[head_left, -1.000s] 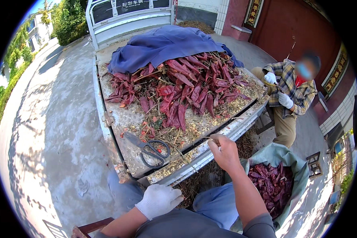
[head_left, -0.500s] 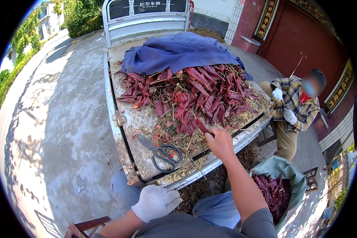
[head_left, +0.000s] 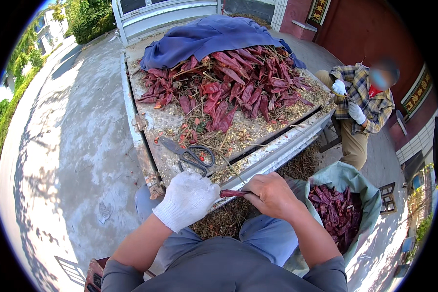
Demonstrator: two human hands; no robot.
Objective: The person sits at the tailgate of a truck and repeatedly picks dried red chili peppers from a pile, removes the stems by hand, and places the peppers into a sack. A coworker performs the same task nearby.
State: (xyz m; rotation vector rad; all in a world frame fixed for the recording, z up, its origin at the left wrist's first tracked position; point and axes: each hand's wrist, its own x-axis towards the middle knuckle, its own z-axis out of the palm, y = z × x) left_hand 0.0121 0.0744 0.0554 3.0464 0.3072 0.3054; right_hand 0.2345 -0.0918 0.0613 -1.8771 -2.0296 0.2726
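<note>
Between the curled fingers of the gloved left hand [head_left: 188, 201] and bare right hand [head_left: 272, 195], both gripping it, a dried red chili [head_left: 232, 193] could snap if pulled too hard.

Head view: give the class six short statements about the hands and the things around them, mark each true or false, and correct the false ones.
1. The left hand wears a white glove. True.
2. The other hand is gloved too. False: the right hand is bare.
3. A red pepper spans both hands. True.
4. The scissors lie on the cargo bed. True.
5. The heap is fully uncovered. False: a blue cloth covers part of the pepper heap.
6. The sack holds leaves. False: the green sack holds dark red peppers.
</note>
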